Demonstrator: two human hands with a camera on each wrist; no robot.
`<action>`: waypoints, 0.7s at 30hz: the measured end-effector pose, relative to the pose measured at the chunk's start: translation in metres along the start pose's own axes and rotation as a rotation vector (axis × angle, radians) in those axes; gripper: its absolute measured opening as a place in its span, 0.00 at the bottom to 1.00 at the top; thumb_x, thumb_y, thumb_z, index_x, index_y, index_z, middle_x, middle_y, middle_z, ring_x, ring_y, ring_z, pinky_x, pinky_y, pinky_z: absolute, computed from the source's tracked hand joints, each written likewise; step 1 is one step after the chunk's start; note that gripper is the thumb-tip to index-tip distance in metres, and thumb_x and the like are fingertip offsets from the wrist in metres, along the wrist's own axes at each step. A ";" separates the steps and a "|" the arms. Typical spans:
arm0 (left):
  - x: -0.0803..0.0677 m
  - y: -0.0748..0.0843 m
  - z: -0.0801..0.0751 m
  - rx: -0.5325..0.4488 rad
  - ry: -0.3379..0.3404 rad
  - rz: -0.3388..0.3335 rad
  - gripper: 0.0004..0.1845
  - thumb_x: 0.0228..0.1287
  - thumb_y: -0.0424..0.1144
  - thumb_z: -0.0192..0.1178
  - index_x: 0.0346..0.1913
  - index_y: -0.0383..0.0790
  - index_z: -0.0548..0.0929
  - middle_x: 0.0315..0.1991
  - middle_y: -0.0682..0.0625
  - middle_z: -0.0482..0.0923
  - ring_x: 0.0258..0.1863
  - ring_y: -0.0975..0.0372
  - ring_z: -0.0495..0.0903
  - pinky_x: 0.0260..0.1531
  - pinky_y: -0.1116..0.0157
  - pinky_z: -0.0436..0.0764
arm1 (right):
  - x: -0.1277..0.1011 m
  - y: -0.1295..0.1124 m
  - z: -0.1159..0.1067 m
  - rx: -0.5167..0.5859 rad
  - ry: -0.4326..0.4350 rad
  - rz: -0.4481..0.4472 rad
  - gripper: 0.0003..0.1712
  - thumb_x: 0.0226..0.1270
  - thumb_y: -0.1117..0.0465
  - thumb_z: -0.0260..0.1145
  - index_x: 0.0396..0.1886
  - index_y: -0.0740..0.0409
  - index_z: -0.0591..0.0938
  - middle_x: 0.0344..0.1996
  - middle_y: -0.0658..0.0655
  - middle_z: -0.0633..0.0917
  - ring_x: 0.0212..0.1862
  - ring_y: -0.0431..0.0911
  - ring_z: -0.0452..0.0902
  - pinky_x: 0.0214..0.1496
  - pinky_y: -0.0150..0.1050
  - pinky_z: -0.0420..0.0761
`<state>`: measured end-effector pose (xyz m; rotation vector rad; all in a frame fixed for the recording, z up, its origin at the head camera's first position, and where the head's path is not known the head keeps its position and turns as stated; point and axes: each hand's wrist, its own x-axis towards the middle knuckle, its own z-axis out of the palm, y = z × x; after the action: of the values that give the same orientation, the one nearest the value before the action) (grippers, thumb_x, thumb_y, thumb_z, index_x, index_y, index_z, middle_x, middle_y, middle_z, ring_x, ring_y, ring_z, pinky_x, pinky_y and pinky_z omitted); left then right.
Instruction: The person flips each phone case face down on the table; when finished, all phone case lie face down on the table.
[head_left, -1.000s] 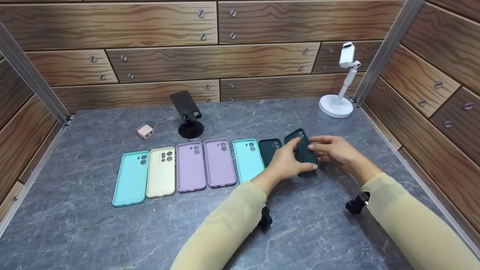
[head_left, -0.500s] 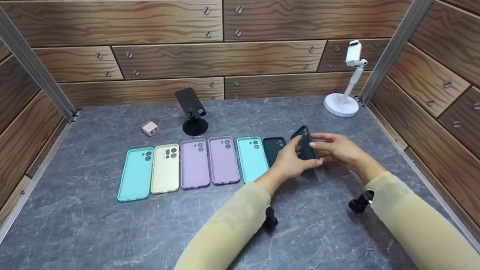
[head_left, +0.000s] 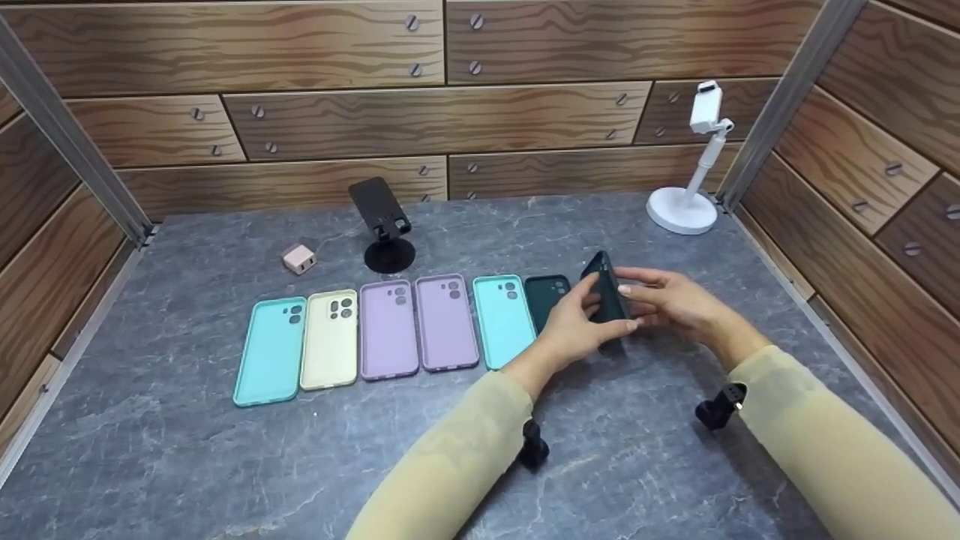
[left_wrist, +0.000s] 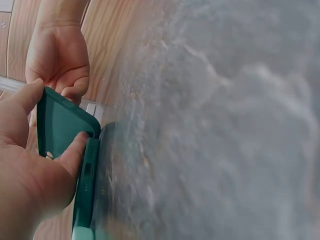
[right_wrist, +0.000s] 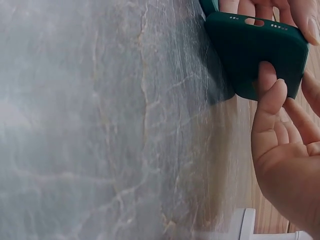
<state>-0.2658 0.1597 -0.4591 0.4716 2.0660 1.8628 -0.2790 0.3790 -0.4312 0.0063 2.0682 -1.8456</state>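
Both hands hold one dark green phone case [head_left: 609, 294], tipped up on its long side just above the grey table [head_left: 420, 450]. My left hand [head_left: 581, 322] grips it with the thumb on the upper edge and the fingers under the lower edge. My right hand [head_left: 671, 300] pinches its right side with the fingertips on the back. The left wrist view shows the case's hollow inside [left_wrist: 62, 125] in my left hand [left_wrist: 30, 170]. In the right wrist view its back [right_wrist: 260, 55] meets the fingers of my right hand [right_wrist: 280, 145]. A second dark green case [head_left: 545, 294] lies flat, partly behind my left hand.
Left of the dark cases, a row lies flat: teal case [head_left: 502, 319], two purple cases [head_left: 446, 322], yellow case [head_left: 330, 339], teal case [head_left: 270, 351]. Behind stand a black phone stand [head_left: 384, 225], a pink charger [head_left: 299, 259] and a white stand [head_left: 694, 172]. Wooden walls enclose three sides.
The held dark green case has turned from lying nearly flat to standing on its edge, lifted slightly between both hands. The row of cases has not moved.
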 end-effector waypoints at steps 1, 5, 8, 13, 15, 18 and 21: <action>0.000 -0.001 -0.001 -0.012 -0.008 0.005 0.53 0.62 0.45 0.79 0.85 0.50 0.59 0.74 0.43 0.71 0.74 0.54 0.71 0.63 0.64 0.79 | 0.000 0.000 0.000 0.010 -0.002 0.001 0.39 0.82 0.57 0.65 0.83 0.64 0.62 0.58 0.52 0.87 0.52 0.48 0.88 0.48 0.41 0.88; 0.000 -0.005 -0.004 -0.045 -0.037 0.034 0.51 0.64 0.44 0.78 0.85 0.52 0.59 0.72 0.45 0.74 0.75 0.53 0.71 0.64 0.63 0.78 | -0.001 0.001 0.001 0.043 -0.015 -0.001 0.37 0.83 0.58 0.64 0.83 0.63 0.62 0.58 0.52 0.87 0.52 0.49 0.88 0.48 0.40 0.87; 0.000 -0.008 -0.006 -0.067 -0.052 0.058 0.51 0.65 0.43 0.77 0.85 0.53 0.59 0.71 0.46 0.75 0.75 0.52 0.71 0.66 0.62 0.77 | -0.002 0.001 0.003 0.047 -0.026 -0.007 0.37 0.83 0.58 0.64 0.84 0.63 0.62 0.58 0.53 0.87 0.52 0.49 0.88 0.48 0.40 0.87; 0.001 -0.012 -0.010 -0.103 -0.081 0.086 0.50 0.66 0.41 0.76 0.86 0.55 0.58 0.69 0.48 0.76 0.75 0.53 0.70 0.68 0.62 0.75 | -0.002 0.001 0.007 0.034 -0.023 -0.008 0.37 0.83 0.57 0.64 0.83 0.63 0.63 0.60 0.55 0.85 0.53 0.49 0.88 0.48 0.39 0.87; 0.001 -0.013 -0.011 -0.111 -0.093 0.087 0.50 0.67 0.41 0.76 0.86 0.56 0.57 0.70 0.48 0.74 0.75 0.53 0.70 0.67 0.63 0.76 | -0.002 0.001 0.007 0.027 -0.017 -0.004 0.37 0.83 0.57 0.64 0.83 0.63 0.63 0.61 0.56 0.84 0.53 0.48 0.87 0.49 0.39 0.86; 0.002 -0.014 -0.012 -0.116 -0.107 0.077 0.50 0.68 0.41 0.75 0.86 0.58 0.57 0.72 0.48 0.72 0.77 0.52 0.68 0.65 0.65 0.77 | -0.002 0.001 0.008 0.011 -0.010 -0.001 0.38 0.83 0.56 0.64 0.83 0.63 0.62 0.63 0.57 0.82 0.54 0.48 0.87 0.51 0.40 0.86; 0.002 -0.014 -0.012 -0.118 -0.114 0.064 0.49 0.68 0.41 0.75 0.85 0.59 0.58 0.73 0.47 0.71 0.77 0.51 0.66 0.66 0.65 0.76 | -0.003 0.001 0.008 -0.002 0.001 0.003 0.38 0.83 0.56 0.64 0.83 0.64 0.62 0.62 0.56 0.83 0.52 0.47 0.87 0.50 0.39 0.86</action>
<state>-0.2734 0.1482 -0.4724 0.6048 1.8767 1.9342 -0.2741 0.3721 -0.4325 0.0100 2.0701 -1.8417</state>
